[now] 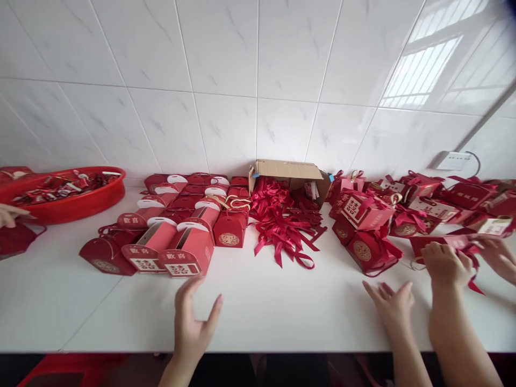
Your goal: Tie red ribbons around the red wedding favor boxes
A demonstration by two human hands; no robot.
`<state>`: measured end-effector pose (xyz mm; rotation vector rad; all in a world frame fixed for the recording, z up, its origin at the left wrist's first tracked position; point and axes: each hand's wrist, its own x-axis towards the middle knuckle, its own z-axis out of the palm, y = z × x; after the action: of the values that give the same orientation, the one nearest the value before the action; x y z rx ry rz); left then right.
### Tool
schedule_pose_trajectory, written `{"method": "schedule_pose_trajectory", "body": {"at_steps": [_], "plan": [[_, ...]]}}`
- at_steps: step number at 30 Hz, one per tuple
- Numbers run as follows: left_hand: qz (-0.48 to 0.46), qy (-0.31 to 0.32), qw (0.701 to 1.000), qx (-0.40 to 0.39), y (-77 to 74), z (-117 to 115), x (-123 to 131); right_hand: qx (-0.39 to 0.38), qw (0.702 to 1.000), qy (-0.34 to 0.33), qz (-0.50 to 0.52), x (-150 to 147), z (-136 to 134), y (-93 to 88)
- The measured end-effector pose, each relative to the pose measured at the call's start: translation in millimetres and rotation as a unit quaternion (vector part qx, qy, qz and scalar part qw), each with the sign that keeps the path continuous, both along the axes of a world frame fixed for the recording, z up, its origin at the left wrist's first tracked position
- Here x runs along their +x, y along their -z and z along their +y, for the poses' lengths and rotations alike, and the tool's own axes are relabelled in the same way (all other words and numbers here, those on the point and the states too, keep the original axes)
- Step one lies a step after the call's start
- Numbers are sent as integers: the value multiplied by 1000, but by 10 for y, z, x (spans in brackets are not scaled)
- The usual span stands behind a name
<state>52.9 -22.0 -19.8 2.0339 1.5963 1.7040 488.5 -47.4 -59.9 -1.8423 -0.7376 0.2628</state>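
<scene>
Table (290, 314): left hand (191, 322) spread, fingers (195, 282) by red box (189, 246); right hand (393, 313) spread near ribboned box (366, 252), toward front edge; ribbon pile (277, 212) toward back edge.

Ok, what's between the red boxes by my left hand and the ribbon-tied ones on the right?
An open cardboard box, with loose red ribbons spilling from it onto the white table, as the head view shows.
</scene>
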Motion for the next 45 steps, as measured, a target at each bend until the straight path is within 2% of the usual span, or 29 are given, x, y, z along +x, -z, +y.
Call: {"method": "schedule_pose_trajectory", "body": {"at_steps": [2,4,6,8,11,15,19,22,26,28,29,30,31,33,34,35,37,40,45], "plan": [[-4,-86,995,40,-111,121,-118,-19,1000,15,19,-120,-94,37],[0,-156,986,64,-235,260,-239,-31,999,21,-14,-212,-150,52],[-4,-205,977,53,-337,395,-337,-36,999,16,-32,-265,-174,43],[-9,-224,975,6,-389,504,-395,-47,999,13,-24,-284,-181,14],[4,-225,973,-57,-375,591,-413,-61,998,14,-15,-294,-184,-47],[-1,-221,974,-57,-309,547,-382,-61,998,15,-18,-314,-187,-107],[-25,-176,983,-55,-244,351,-223,-56,998,19,-15,-303,-178,-109],[-44,-108,991,-68,-163,145,103,-57,998,19,-9,-275,-171,-84],[-19,24,993,-114,-84,-75,625,-55,998,16,-10,-247,-180,-40],[-20,117,980,-157,-92,-83,725,-51,999,9,-12,-235,-192,-19],[-25,139,976,-167,-109,-47,700,-50,999,7,-11,-228,-198,-9],[-31,136,977,-161,-135,17,621,-51,999,7,-11,-221,-203,-1],[-34,101,984,-142,-166,105,490,-53,999,6,-11,-214,-206,5],[-34,-43,997,-55,-241,328,112,-62,998,3,-13,-204,-208,14],[-20,-114,993,-22,-280,444,-108,-67,998,1,-15,-200,-208,17],[-4,-174,985,-4,-316,552,-329,-70,997,-2,-17,-198,-206,19],[28,-242,969,-34,-372,717,-720,-73,997,-4,-16,-198,-202,23],[72,-258,960,-76,-381,830,-1096,-80,997,-3,-16,-204,-197,24],[73,-237,969,-4,-273,839,-1322,-93,995,-2,-38,-211,-186,22]]}}
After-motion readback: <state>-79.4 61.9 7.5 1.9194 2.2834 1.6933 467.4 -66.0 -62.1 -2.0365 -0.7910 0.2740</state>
